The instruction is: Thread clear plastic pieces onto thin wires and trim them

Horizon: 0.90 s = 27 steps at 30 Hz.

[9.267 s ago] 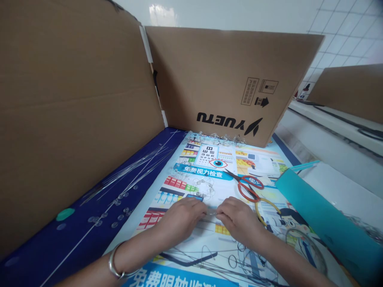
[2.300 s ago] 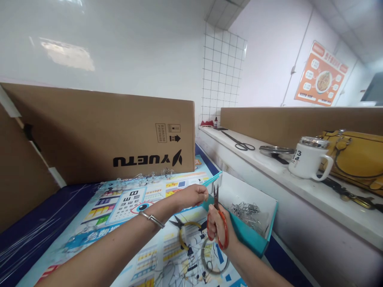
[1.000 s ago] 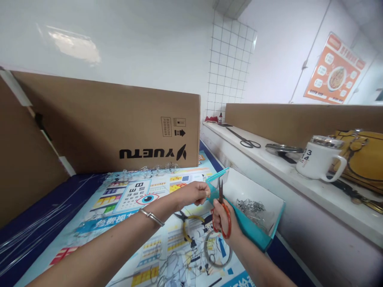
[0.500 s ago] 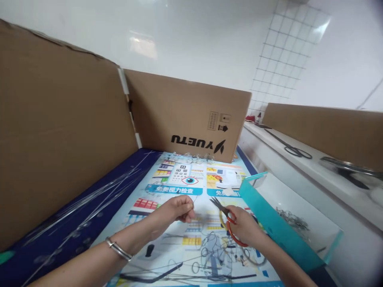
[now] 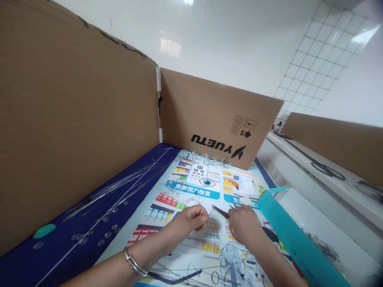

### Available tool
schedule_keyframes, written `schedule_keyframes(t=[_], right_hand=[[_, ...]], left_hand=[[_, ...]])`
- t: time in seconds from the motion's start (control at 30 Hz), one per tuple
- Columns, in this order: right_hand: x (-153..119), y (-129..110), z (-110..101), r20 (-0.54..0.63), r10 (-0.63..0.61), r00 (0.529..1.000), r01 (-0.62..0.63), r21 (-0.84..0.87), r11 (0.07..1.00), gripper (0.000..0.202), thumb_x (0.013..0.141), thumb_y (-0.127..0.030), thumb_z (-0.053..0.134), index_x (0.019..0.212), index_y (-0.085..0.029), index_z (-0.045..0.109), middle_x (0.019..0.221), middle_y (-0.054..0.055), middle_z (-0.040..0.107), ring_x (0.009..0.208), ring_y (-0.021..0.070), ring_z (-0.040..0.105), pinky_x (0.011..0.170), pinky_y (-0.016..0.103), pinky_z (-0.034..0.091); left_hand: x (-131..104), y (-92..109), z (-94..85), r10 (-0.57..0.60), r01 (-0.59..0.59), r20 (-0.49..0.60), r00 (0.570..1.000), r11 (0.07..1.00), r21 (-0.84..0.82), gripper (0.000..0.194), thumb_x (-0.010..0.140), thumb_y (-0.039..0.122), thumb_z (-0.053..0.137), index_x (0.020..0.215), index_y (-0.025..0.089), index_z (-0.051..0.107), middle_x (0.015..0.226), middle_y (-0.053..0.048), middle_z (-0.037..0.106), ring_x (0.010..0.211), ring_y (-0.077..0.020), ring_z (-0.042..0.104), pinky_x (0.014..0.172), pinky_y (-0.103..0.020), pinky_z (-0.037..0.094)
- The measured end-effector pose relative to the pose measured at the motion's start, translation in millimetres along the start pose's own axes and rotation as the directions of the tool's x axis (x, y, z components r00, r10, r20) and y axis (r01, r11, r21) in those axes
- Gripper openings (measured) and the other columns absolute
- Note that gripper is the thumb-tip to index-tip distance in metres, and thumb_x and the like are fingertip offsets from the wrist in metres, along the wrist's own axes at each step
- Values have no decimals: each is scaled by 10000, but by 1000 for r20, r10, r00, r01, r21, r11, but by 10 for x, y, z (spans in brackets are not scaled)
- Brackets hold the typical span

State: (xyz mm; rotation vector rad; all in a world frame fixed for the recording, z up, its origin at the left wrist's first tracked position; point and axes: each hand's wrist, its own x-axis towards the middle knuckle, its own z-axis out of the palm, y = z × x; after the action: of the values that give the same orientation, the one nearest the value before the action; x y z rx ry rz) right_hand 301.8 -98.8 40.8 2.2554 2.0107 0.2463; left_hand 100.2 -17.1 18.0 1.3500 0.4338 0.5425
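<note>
My left hand (image 5: 196, 218), with a silver bangle on its wrist, is closed in a pinch on a thin wire (image 5: 211, 211) whose short end sticks out to the right. My right hand (image 5: 245, 225) is wrapped round a pair of scissors (image 5: 220, 211) with dark blades and orange handles. One blade points left, its tip close to the wire's end; whether they touch I cannot tell. The handles are mostly hidden behind the fingers. Below both hands, a tangle of wire loops (image 5: 236, 259) lies on the printed sheet (image 5: 167, 213).
A turquoise-sided box (image 5: 295, 235) with small metal pieces stands at the right. Straight wires (image 5: 119, 185) and clear round beads (image 5: 104, 218) lie on the blue strip at the left. Cardboard panels (image 5: 209, 107) wall the back and left. Larger scissors (image 5: 326, 169) rest on the right ledge.
The view has swung left, so things sit further right. The scissors have turned and come nearer the wire in my left hand, and their handles are more covered by my right hand.
</note>
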Motion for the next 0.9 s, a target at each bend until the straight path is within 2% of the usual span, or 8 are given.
schedule_keyframes(t=[0.07, 0.2, 0.3, 0.43, 0.57, 0.7, 0.8, 0.9], right_hand=[[-4, -23, -116, -65, -55, 996, 67, 191, 979, 217, 854, -196, 431, 855, -182, 648, 833, 97, 664, 822, 231, 593, 730, 340, 424], [-20, -150, -259, -292, -76, 953, 223, 511, 830, 270, 909, -258, 375, 1056, -225, 599, 1028, 46, 645, 937, 164, 578, 822, 279, 450], [-39, -283, -236, -361, -135, 923, 316, 509, 800, 315, 907, -234, 370, 1170, -194, 539, 1073, 76, 621, 994, 182, 553, 876, 323, 445], [-48, -386, -156, -397, -142, 907, 348, 516, 782, 343, 900, -195, 363, 1213, -184, 503, 1055, 94, 617, 975, 191, 557, 852, 348, 468], [-40, -392, -134, -419, -112, 901, 355, 565, 745, 313, 891, -197, 389, 1169, -211, 534, 1059, 83, 618, 986, 188, 557, 866, 344, 459], [-44, -349, -131, -353, -71, 933, 298, 647, 701, 199, 860, -228, 468, 1021, -217, 584, 933, 53, 635, 827, 162, 588, 747, 289, 488], [-69, -313, -125, -375, -101, 922, 320, 586, 744, 166, 839, -273, 517, 976, -214, 589, 949, 58, 623, 838, 171, 575, 754, 299, 476], [-107, -320, -141, -407, -193, 893, 370, 418, 829, 266, 852, -284, 503, 1102, -212, 559, 1053, 87, 594, 970, 211, 527, 836, 348, 431]], left_hand=[[19, -25, -33, 22, -20, -30, 999, 997, 69, 135, 786, 274, 535, 739, 147, 532, 612, 37, 459, 587, -96, 389, 587, -228, 300], [50, -75, -77, 66, -56, -54, 996, 983, 173, 115, 780, 245, 518, 713, 152, 526, 613, 38, 461, 597, -101, 397, 583, -226, 303], [56, -102, -86, 74, -62, -53, 996, 977, 204, 109, 780, 241, 510, 711, 157, 522, 628, 33, 484, 614, -107, 419, 597, -227, 325], [51, -106, -77, 57, -44, -57, 997, 977, 207, 107, 781, 241, 499, 716, 159, 521, 625, 30, 491, 616, -112, 430, 602, -228, 341], [29, -62, -61, 51, -38, -48, 998, 970, 239, 102, 778, 232, 492, 712, 161, 525, 626, 31, 485, 618, -113, 422, 601, -223, 337], [-5, 17, -65, 57, -42, -33, 998, 937, 346, 109, 782, 224, 477, 698, 172, 524, 636, 31, 483, 633, -119, 429, 600, -217, 334], [-26, 54, -67, 150, -125, -3, 989, 831, 542, 121, 786, 180, 452, 698, 184, 535, 678, 18, 519, 672, -134, 460, 625, -224, 335], [-41, 44, -57, 259, -207, 37, 965, 669, 714, 146, 780, 128, 434, 721, 190, 552, 730, -7, 553, 728, -155, 483, 662, -240, 338]])
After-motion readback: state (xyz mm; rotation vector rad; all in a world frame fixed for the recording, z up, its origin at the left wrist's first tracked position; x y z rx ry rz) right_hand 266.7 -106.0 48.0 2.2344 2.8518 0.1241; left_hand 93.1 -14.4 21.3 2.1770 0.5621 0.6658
